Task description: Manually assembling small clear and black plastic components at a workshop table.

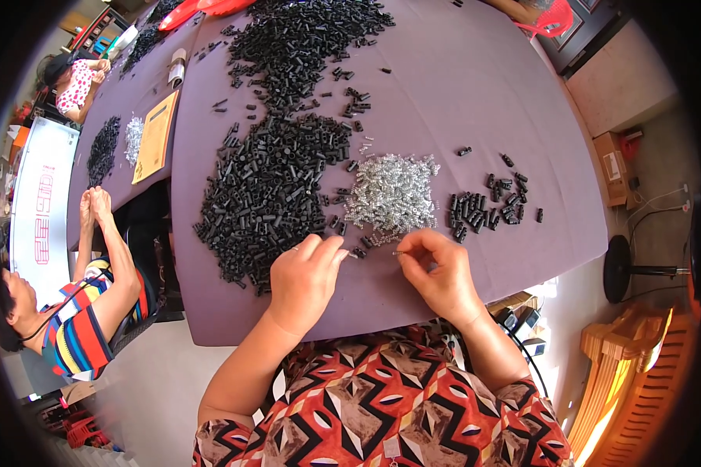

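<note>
My left hand [305,276] rests on the purple tablecloth [475,86] at the near edge of a big heap of small black plastic tubes [269,194], fingers curled around one black tube [352,254] at its fingertips. My right hand [436,272] pinches a tiny silver metal piece [398,252] between thumb and forefinger, just below a pile of shiny silver springs [392,191]. The two hands' fingertips are a short gap apart. To the right lies a smaller group of black tubes [487,206].
More black tubes [304,39] spread toward the far end. A second purple table [128,101] on the left holds a yellow envelope [156,136] and smaller piles. A person in a striped shirt [78,327] sits at left, another person [74,82] farther back. A fan base [623,268] stands right.
</note>
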`<state>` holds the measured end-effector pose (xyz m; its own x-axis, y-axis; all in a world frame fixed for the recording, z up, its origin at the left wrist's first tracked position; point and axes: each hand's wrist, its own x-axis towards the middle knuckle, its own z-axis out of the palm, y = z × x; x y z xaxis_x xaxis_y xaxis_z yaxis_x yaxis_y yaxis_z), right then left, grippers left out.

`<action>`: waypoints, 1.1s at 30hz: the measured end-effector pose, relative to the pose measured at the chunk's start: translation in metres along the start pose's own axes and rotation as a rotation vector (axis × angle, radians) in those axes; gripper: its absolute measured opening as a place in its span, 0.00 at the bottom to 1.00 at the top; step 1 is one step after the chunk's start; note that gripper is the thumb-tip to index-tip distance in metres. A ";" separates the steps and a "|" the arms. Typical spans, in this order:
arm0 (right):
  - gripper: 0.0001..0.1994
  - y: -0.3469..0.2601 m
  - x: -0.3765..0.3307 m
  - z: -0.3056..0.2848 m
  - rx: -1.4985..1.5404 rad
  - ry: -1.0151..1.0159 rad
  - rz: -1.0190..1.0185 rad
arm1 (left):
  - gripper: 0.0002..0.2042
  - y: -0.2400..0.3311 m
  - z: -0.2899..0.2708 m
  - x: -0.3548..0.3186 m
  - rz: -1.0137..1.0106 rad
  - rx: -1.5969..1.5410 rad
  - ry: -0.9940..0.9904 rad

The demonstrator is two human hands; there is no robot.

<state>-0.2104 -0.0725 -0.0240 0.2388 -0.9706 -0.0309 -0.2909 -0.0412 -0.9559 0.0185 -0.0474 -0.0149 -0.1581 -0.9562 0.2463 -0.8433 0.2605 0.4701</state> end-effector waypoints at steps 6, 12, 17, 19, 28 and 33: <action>0.05 0.002 -0.003 -0.002 0.025 -0.006 0.023 | 0.11 0.010 0.004 0.013 0.198 -0.007 -0.085; 0.05 0.000 -0.003 -0.006 0.015 -0.034 0.031 | 0.10 0.010 0.001 0.019 0.206 -0.072 -0.093; 0.05 -0.008 -0.006 -0.001 0.166 -0.137 0.021 | 0.08 0.022 -0.011 -0.001 -0.164 -0.665 -0.170; 0.05 -0.012 -0.006 0.003 0.230 -0.214 0.025 | 0.10 0.024 -0.008 -0.008 -0.349 -1.017 -0.165; 0.06 -0.030 -0.011 0.020 0.179 -0.238 -0.080 | 0.07 0.011 -0.001 -0.037 -0.803 -1.628 -0.039; 0.06 -0.031 -0.014 0.023 0.122 -0.222 -0.078 | 0.08 0.015 0.003 -0.042 -0.798 -1.584 -0.091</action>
<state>-0.1837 -0.0520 -0.0003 0.4572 -0.8893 -0.0065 -0.1530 -0.0715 -0.9856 0.0111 -0.0040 -0.0212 -0.0684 -0.8921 -0.4467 0.5253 -0.4129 0.7440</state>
